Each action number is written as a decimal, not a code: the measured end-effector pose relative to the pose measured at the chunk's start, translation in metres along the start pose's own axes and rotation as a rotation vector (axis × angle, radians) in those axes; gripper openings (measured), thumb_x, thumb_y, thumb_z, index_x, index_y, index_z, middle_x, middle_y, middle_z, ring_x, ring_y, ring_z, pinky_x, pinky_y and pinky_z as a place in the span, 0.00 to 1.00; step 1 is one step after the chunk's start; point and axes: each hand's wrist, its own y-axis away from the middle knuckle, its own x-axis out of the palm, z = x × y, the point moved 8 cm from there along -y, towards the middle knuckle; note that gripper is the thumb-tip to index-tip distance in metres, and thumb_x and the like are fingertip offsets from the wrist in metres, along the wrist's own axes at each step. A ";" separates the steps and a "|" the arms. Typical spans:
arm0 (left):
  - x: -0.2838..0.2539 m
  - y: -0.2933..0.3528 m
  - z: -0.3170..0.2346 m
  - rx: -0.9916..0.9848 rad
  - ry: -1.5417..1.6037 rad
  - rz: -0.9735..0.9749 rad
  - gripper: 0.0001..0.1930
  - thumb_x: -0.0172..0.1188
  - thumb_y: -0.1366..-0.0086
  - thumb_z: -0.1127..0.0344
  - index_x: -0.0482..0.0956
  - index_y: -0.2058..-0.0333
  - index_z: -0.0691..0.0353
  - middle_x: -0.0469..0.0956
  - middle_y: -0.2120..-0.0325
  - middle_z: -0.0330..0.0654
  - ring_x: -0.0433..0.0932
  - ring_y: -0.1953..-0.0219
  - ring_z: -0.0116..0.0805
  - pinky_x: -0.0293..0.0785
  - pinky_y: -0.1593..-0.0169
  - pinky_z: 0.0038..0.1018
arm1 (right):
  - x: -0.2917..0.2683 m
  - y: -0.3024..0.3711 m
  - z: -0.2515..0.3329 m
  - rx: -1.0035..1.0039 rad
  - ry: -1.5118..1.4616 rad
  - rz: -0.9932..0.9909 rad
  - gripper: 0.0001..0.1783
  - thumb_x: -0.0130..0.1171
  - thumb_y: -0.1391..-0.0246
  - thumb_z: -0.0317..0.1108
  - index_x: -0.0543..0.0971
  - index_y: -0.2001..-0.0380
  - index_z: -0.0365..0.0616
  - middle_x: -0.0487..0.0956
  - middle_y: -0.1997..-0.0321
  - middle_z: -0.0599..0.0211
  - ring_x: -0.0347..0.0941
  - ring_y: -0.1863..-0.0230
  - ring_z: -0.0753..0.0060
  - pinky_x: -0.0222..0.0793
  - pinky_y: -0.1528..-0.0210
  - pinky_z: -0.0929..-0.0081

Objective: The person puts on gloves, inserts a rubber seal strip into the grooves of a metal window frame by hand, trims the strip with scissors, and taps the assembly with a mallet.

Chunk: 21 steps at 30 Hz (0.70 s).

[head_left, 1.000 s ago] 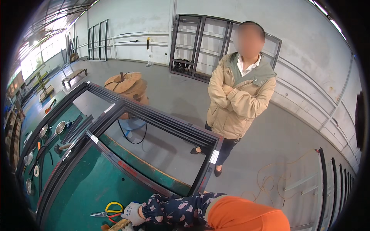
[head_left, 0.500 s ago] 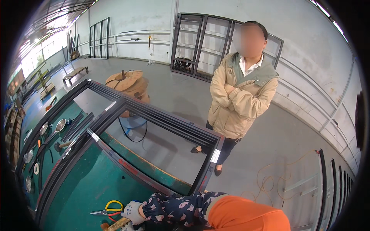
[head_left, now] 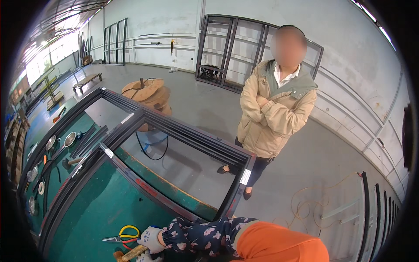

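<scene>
My right hand, in a grey-white glove, reaches in from the right along a dark floral sleeve. It is closed over the upper end of a hammer's wooden handle, whose brown end lies toward the lower left. Beside its fingers lie scissors with yellow and red handles, blades pointing left on the green tabletop. Just below, part of my gloved left hand shows at the picture's lower edge, close to the handle; its fingers are mostly hidden.
Dark metal frames lie stacked across the table. Suction cups, a second hammer and a tape roll lie at left. A person stands beyond with folded arms. A wooden cable reel stands behind.
The view has shifted very slightly. Both my hands, the hammer and the scissors stay practically where they were.
</scene>
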 end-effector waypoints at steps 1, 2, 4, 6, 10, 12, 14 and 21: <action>-0.002 0.002 -0.004 0.041 -0.018 -0.039 0.38 0.65 0.44 0.44 0.71 0.42 0.66 0.78 0.50 0.58 0.78 0.50 0.59 0.75 0.47 0.42 | -0.001 0.001 -0.001 0.004 0.002 -0.003 0.26 0.63 0.53 0.44 0.77 0.53 0.41 0.83 0.63 0.53 0.78 0.62 0.47 0.72 0.57 0.57; -0.005 0.005 -0.007 0.081 -0.036 -0.077 0.38 0.65 0.44 0.44 0.71 0.42 0.66 0.78 0.51 0.58 0.78 0.50 0.59 0.76 0.48 0.43 | -0.001 0.002 -0.001 0.008 0.004 -0.006 0.26 0.63 0.53 0.44 0.77 0.53 0.41 0.83 0.63 0.53 0.78 0.62 0.47 0.72 0.57 0.57; -0.011 0.010 -0.014 0.159 -0.072 -0.157 0.38 0.65 0.44 0.44 0.71 0.42 0.66 0.79 0.51 0.58 0.78 0.50 0.59 0.76 0.48 0.43 | -0.004 0.005 -0.001 0.013 0.010 -0.012 0.26 0.63 0.53 0.44 0.77 0.53 0.40 0.83 0.62 0.53 0.78 0.62 0.47 0.72 0.57 0.57; -0.012 0.009 -0.013 0.127 -0.046 -0.126 0.38 0.65 0.44 0.44 0.71 0.42 0.66 0.79 0.51 0.58 0.78 0.50 0.59 0.76 0.48 0.43 | -0.005 0.006 0.000 0.009 0.010 -0.013 0.26 0.63 0.53 0.44 0.77 0.53 0.40 0.83 0.62 0.53 0.78 0.62 0.47 0.72 0.57 0.57; -0.013 0.006 -0.011 0.039 0.028 -0.032 0.38 0.65 0.44 0.43 0.71 0.41 0.66 0.79 0.52 0.58 0.78 0.51 0.59 0.76 0.49 0.43 | -0.005 0.006 0.001 0.006 0.008 -0.017 0.26 0.63 0.53 0.44 0.77 0.53 0.40 0.83 0.62 0.52 0.78 0.62 0.47 0.72 0.57 0.57; -0.017 0.011 -0.013 0.047 0.037 -0.064 0.38 0.64 0.44 0.44 0.71 0.41 0.65 0.79 0.52 0.57 0.78 0.51 0.59 0.76 0.49 0.43 | -0.005 0.006 0.001 0.004 0.007 -0.019 0.25 0.63 0.52 0.44 0.77 0.53 0.40 0.83 0.63 0.52 0.78 0.62 0.47 0.72 0.57 0.57; -0.025 0.018 -0.016 0.052 0.046 -0.097 0.38 0.64 0.44 0.44 0.72 0.41 0.65 0.79 0.53 0.57 0.78 0.52 0.59 0.76 0.49 0.43 | -0.005 0.005 0.002 -0.001 0.007 -0.022 0.25 0.63 0.52 0.44 0.77 0.53 0.40 0.83 0.63 0.52 0.78 0.62 0.47 0.72 0.57 0.57; -0.037 0.028 -0.022 0.006 0.135 -0.005 0.36 0.63 0.43 0.44 0.72 0.42 0.63 0.80 0.54 0.57 0.78 0.52 0.59 0.76 0.50 0.44 | -0.003 0.007 0.003 0.013 0.009 -0.032 0.25 0.64 0.52 0.45 0.77 0.54 0.40 0.83 0.62 0.53 0.79 0.62 0.48 0.73 0.57 0.57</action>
